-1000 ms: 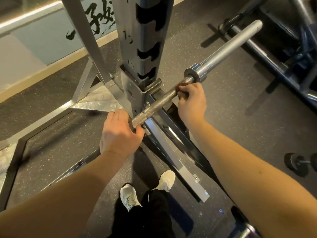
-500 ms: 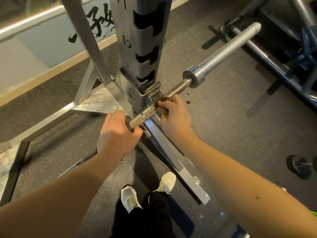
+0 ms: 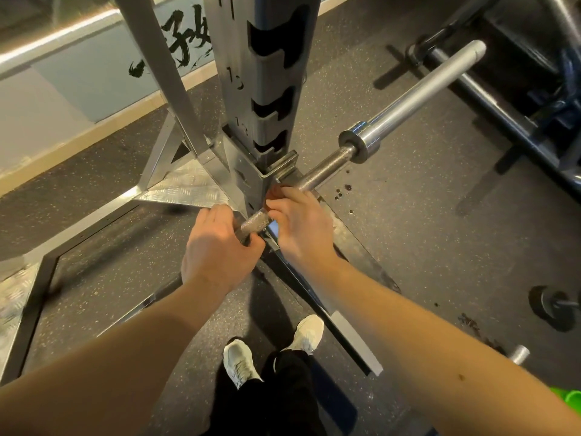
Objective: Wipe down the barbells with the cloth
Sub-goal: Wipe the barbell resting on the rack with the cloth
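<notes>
Brown cloth (image 3: 276, 193) barely shows under right hand (image 3: 298, 228); both hands grip barbell (image 3: 330, 163).

Knurled steel barbell (image 3: 327, 166), glossy sleeve (image 3: 418, 96)

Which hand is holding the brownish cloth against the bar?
The right hand: a brown cloth peeks out above its fingers on the barbell. The left hand grips the bare bar.
</notes>
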`<state>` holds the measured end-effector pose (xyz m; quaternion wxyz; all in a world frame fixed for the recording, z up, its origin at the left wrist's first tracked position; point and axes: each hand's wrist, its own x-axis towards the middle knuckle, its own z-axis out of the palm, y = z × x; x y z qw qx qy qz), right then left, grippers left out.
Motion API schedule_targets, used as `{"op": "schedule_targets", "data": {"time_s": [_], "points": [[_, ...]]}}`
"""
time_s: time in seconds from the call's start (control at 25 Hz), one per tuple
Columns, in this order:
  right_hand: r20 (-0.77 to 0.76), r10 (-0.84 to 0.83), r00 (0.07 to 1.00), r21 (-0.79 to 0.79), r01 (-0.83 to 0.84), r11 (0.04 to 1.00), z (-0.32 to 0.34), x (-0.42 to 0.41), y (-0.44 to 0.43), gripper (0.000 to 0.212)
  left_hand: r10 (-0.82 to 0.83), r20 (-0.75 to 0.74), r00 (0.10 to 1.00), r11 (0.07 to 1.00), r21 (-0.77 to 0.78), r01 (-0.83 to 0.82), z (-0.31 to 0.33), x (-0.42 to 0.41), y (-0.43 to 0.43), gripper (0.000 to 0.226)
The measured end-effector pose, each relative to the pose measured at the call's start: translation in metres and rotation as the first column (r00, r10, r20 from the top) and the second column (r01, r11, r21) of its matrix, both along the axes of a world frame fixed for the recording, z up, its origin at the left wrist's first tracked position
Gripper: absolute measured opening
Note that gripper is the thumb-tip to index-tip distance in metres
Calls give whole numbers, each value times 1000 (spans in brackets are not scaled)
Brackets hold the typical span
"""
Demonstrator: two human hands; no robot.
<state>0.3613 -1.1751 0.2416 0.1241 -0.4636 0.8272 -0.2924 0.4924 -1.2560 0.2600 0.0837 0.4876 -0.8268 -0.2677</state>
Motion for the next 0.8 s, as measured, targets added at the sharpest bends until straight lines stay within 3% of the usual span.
{"op": "schedule_targets", "data": {"time_s": [0.08, 0.12, 0.2, 0.28, 0.36, 0.52, 0.6, 0.68, 0.8], "points": [[-92, 113, 989, 4, -113, 994, 9, -30, 4, 21, -14, -8, 1000, 1000, -22, 14, 0, 1, 2, 27], [-111, 79, 991, 47, -74, 996, 16, -51, 3, 23, -16, -10, 1000, 1000, -21, 16, 0, 1, 2, 28], [-88, -159, 983, 110, 168, 980, 25, -97, -2, 26, -9, -6, 1000, 1000, -19, 9, 0, 1, 3, 28], [-58, -387, 920, 131, 391, 911, 25, -123, -8, 27, 2, 0, 1000, 1000, -17, -2, -1, 1, 2, 26], [-20, -436, 900, 129, 435, 891, 22, -100, -16, 28, 6, 7, 1000, 1000, -22, -5, -1, 1, 1, 24], [24, -47, 999, 53, 46, 998, 17, -8, 6, 28, -21, -13, 1000, 998, -58, 20, -2, 3, 3, 32], [-59, 109, 992, 61, -105, 993, 19, -22, 11, 25, -45, -31, 998, 996, -80, 42, -3, 4, 5, 35], [-80, 2, 997, 99, 6, 995, 24, -65, 5, 27, -48, -36, 998, 995, -91, 44, -4, 3, 4, 35], [-26, -393, 919, 151, 392, 907, 25, -111, -2, 31, -73, -56, 996, 986, -153, 63, -6, 3, 6, 37]]}}
